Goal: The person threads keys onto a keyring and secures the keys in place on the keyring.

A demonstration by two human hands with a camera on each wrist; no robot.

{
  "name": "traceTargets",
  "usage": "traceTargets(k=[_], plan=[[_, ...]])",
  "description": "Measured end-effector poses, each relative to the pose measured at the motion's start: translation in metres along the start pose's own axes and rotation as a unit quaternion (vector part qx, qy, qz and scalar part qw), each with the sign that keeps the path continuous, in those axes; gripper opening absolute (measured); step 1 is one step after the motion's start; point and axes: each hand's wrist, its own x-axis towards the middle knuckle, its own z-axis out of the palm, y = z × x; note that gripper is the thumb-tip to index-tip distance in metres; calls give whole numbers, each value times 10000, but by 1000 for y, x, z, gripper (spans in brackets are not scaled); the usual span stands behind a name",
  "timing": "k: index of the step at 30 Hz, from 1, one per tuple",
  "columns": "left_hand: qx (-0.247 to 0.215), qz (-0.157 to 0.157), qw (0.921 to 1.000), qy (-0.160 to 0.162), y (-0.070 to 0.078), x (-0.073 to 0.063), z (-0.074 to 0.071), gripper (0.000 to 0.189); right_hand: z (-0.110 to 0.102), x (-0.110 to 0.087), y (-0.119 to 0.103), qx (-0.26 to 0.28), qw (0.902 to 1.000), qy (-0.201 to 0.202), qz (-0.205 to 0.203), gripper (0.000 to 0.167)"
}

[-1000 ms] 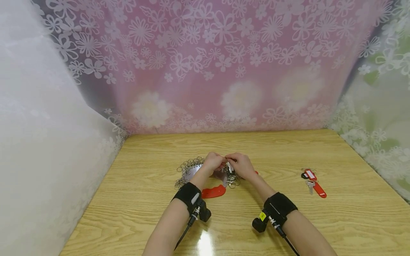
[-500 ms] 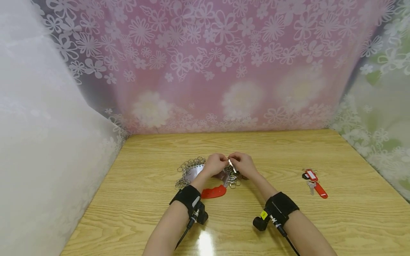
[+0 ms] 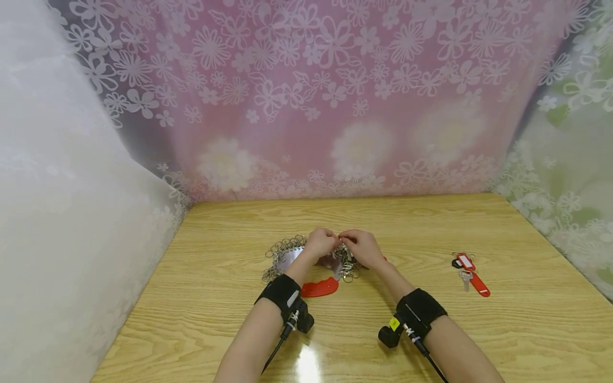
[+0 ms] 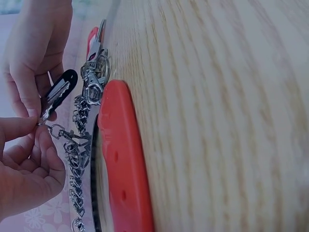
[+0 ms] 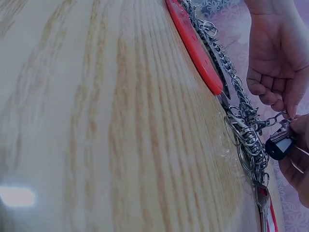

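In the head view my left hand and right hand meet over a metal plate with a red handle. Clasps with rings line the plate's edge. My left thumb and forefinger pinch a small key ring joined to one clasp, as the left wrist view shows. The right hand pinches a silver key at that same ring. Beside the key hangs a black tag; fingers partly cover the ring.
Farther right on the wooden table lie red key tags, a loose key and a small black piece. Another key with red on it hangs past the cluster. Patterned sheets stand behind and at both sides.
Both hands have shifted slightly and stay together at the ring. The key, bright between them half a second ago, has turned and shows less now. The plate lies where it was.
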Motion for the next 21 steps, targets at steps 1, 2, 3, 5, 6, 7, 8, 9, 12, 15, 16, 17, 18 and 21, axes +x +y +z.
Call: traceTargets(k=[1,2,3,5,6,7,8,9,12,15,16,17,18,21], plan=[[-49,-22,10000,3,0,0,0,16,0,0,0,-37,10000,6,-57,19],[-106,-48,9999,-1,1,0,0,15,0,0,-1,-71,9999,18,-114,19],[-137,-73,9999,-8,1,-1,0,15,-1,-1,-1,-87,9998,38,-150,19],[-180,-138,9997,-13,3,-1,0,15,-1,-1,-1,-129,9995,79,-268,18],[-205,-160,9997,-13,3,-1,0,15,-1,-1,-1,-162,9993,105,-329,18],[-235,-190,9995,-19,3,-2,0,15,0,-1,-1,-191,9990,128,-381,18],[-258,-212,9994,-28,4,-2,-1,16,0,-1,-1,-224,9987,148,-431,17],[-267,-225,9994,-29,4,-2,0,16,0,-2,-1,-265,9984,157,-471,17],[-328,-257,9991,0,3,-2,0,15,2,-2,0,-437,9973,167,-557,16],[-368,-276,9989,42,3,-2,0,15,3,-2,0,-595,9962,170,-611,16],[-392,-288,9988,60,3,-2,0,15,3,-2,0,-646,9955,185,-662,15],[-414,-296,9987,68,3,-2,0,15,3,-2,0,-712,9946,198,-731,15],[-430,-306,9986,80,3,-2,0,15,2,-2,-1,-753,9937,210,-799,14],[-424,-337,9985,117,3,-1,0,15,2,-2,-1,-962,9898,259,-1019,13]])
